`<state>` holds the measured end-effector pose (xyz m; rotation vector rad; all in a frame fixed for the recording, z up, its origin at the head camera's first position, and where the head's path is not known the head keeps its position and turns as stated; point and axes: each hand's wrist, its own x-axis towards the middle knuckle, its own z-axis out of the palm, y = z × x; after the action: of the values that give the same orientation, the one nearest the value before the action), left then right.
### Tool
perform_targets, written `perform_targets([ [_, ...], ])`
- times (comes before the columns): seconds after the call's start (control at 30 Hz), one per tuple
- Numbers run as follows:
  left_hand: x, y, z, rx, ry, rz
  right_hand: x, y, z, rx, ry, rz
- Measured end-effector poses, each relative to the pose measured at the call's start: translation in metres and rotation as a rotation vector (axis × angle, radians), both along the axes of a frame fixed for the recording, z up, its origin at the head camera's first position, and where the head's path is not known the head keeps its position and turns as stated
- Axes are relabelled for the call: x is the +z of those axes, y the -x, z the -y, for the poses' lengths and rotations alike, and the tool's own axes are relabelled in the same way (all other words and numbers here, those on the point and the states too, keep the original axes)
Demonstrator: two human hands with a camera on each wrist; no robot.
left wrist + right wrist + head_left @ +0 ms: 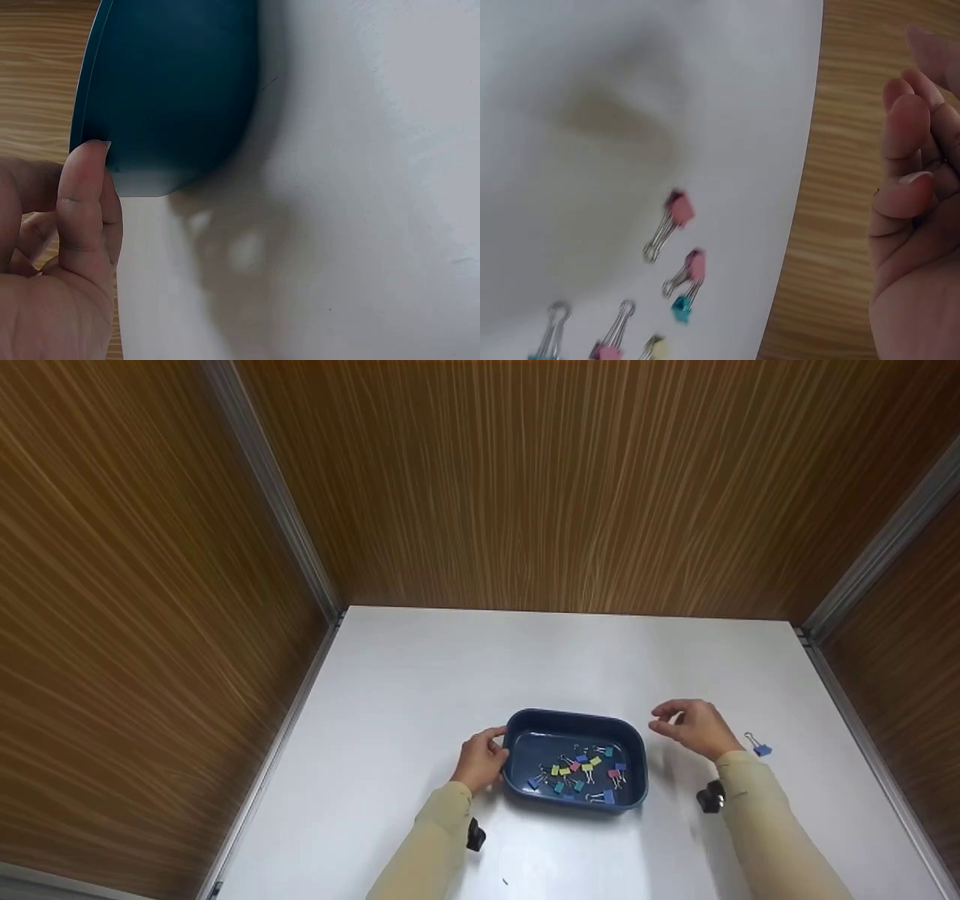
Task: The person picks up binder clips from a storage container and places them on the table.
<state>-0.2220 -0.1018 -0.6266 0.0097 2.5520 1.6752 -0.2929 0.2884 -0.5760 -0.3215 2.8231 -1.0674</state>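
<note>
A dark blue rectangular tray [574, 802] holds several small binder clips [587, 769] in blue, yellow, pink and teal. My left hand [480, 760] pinches its left rim; close up in the left wrist view, the thumb [81, 187] lies against the tray's wall [172, 90]. Off the tray's right side, my right hand [694, 726] hovers with loosely bent fingers and nothing in them. A blue binder clip [762, 750] lies on the table just right of that wrist. In the right wrist view, pink binder clips [679, 210] and a teal one [681, 307] lie on the white surface.
The white table [420, 675] is bounded by wood-grain panels [525, 495] at the back and both sides, with metal strips at the corners. A tiny dark speck [505, 881] lies near the front. Each wrist wears a small black device [711, 796].
</note>
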Motion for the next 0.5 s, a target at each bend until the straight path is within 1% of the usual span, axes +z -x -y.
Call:
perform_targets([
  [0.27,0.000,-0.001,0.000,0.003,-0.003,0.012,0.000,0.009,0.037,0.086,-0.018,-0.011],
  [0.37,0.000,-0.001,0.000,0.007,-0.004,0.011,0.000,0.011,0.051,0.120,-0.017,-0.011],
  [0.5,0.000,-0.002,0.000,0.010,-0.005,0.007,0.000,0.013,0.070,0.167,-0.019,-0.031],
])
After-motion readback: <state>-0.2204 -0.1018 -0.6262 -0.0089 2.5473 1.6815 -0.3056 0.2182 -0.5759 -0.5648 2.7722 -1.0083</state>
